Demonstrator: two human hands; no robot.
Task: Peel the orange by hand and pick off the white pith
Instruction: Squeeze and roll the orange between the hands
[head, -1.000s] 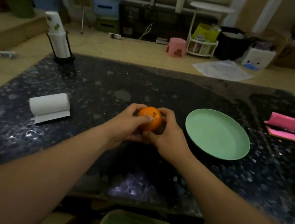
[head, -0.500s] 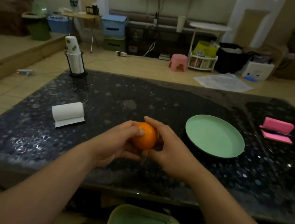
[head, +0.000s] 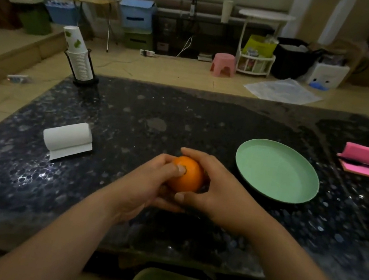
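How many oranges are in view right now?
1. The orange sits between both hands above the dark table. The left hand grips its left side and the right hand wraps its right side. The green plate holds none, and nothing suggests a hidden one.

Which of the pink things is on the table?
The pink block, at the right edge of the table; the pink stool stands on the floor beyond it.

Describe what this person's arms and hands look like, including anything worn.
The left hand and right hand are bare: no gloves, rings or watch visible. Both forearms are bare to the picture's edge, with no sleeve in view. The visible thumbnails look short and unpainted.
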